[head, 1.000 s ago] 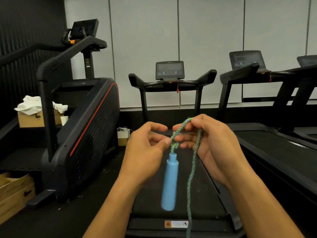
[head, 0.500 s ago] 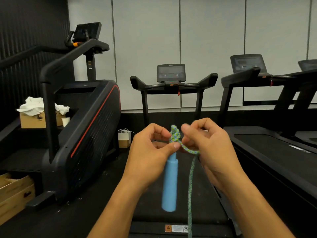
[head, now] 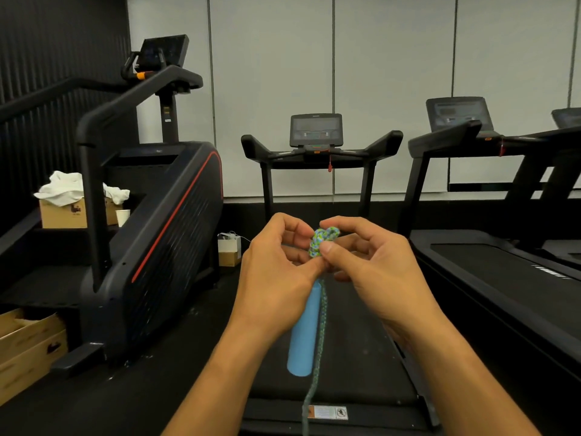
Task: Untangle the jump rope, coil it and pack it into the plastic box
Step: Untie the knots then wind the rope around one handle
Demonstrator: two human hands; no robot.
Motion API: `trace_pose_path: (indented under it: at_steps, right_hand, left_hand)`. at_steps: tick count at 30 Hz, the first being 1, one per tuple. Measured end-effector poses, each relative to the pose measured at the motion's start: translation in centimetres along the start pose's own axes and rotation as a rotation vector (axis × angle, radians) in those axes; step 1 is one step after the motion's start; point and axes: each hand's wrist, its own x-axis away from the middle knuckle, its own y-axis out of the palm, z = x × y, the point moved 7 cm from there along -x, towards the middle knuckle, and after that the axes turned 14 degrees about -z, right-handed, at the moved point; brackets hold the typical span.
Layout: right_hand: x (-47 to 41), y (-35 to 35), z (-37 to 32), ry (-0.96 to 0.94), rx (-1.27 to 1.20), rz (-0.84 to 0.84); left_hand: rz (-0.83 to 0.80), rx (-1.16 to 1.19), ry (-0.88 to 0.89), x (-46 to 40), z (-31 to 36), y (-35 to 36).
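A knot (head: 323, 241) of blue-green braided jump rope sits between my two hands at chest height. My left hand (head: 276, 272) pinches its left side, and my right hand (head: 374, 265) pinches its right side with thumb and fingers. Below the knot a light blue handle (head: 304, 335) hangs straight down. A strand of the rope (head: 318, 357) hangs beside the handle and runs out of the frame's bottom edge. No plastic box is in view.
A treadmill (head: 320, 146) stands straight ahead, its belt (head: 352, 357) under my hands. A stair-climber machine (head: 157, 234) is at the left, another treadmill (head: 503, 262) at the right. Cardboard boxes (head: 28, 350) lie at the lower left, one box with white cloth (head: 63, 187) farther back.
The open loop of rope has drawn into a tight knot between my fingertips. Both hands have come closer together, and the hanging strand now lies right beside the handle.
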Motion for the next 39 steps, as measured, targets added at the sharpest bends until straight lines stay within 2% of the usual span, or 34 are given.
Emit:
trace_pose_path:
  at_steps: [5,9,18,26,35,39]
  right_hand:
    - [0.0,-0.3,0.5,0.013,-0.125,0.020]
    - [-0.2,-0.4,0.7,0.012,-0.140,0.019]
    - [-0.1,-0.5,1.0,0.047,-0.112,0.005]
    - [0.2,-0.7,0.8,0.064,-0.058,-0.027]
    - [0.0,-0.7,0.5,0.093,-0.119,-0.021]
    - [0.1,-0.5,0.7,0.115,-0.101,-0.086]
  left_hand:
    - [-0.063,0.101,-0.015,-0.1,0.0,0.3]
    - [-0.018,0.161,-0.052,-0.2,-0.6,-0.1]
    - [-0.051,0.087,-0.093,-0.3,-1.2,-0.1]
    - [-0.100,0.084,-0.041,-0.3,-0.7,0.5]
    - [-0.050,0.089,-0.061,-0.2,-1.0,0.4]
    - [-0.061,0.081,-0.075,-0.3,-1.3,0.0]
